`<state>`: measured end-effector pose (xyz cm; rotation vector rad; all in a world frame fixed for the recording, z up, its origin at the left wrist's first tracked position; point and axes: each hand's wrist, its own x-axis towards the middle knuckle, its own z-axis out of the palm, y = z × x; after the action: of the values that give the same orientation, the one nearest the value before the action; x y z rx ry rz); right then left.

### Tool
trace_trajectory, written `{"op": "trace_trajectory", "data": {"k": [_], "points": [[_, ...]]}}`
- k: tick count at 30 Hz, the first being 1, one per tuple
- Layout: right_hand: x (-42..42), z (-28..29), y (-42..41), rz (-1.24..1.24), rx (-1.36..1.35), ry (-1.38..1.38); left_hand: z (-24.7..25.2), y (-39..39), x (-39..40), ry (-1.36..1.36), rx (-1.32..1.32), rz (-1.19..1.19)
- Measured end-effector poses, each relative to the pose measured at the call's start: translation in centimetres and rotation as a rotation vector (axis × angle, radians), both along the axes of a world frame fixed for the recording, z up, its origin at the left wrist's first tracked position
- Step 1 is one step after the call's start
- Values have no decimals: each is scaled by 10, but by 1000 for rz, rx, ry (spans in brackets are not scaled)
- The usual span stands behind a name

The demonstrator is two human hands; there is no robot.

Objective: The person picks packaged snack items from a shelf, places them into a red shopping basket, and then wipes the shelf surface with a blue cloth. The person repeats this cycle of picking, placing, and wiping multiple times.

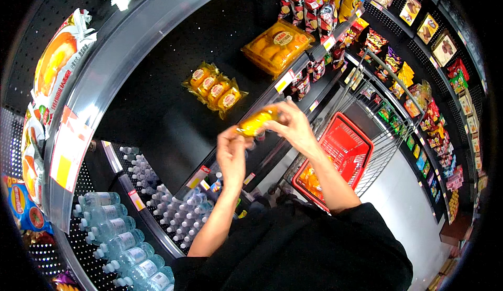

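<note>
Between my two hands is a small yellow-wrapped snack cake (257, 122), slightly blurred. My left hand (232, 149) pinches its near end, and my right hand (291, 124) grips the other end with thumb and fingers. Both hands are in front of the shelf edge. On the black shelf (157, 106) beyond them lies a row of several similar wrapped cakes (215, 89), side by side. Farther right on that shelf sits a larger yellow clear-topped pack of cakes (278, 48).
A red shopping basket (347, 149) holding orange-yellow packs (310, 181) rests in a wire cart (379, 153) at my right. Water bottles (129, 240) stand at lower left. Bagged snacks (334, 0) fill the shelf's far end. Another snack shelf (440, 133) curves along the right.
</note>
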<state>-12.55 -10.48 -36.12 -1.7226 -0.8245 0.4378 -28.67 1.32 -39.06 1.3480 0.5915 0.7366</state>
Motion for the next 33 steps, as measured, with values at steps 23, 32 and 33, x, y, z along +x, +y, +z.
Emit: {"op": "trace_trajectory", "data": {"k": [23, 32, 33], "points": [[-17, -142, -177, -376, -428, 24, -5, 53, 11, 57, 53, 112], [28, -20, 67, 20, 61, -1, -18, 78, 20, -10, -238, 119], [37, -33, 86, 17, 61, -76, -21, 79, 24, -14, -265, 102]]}}
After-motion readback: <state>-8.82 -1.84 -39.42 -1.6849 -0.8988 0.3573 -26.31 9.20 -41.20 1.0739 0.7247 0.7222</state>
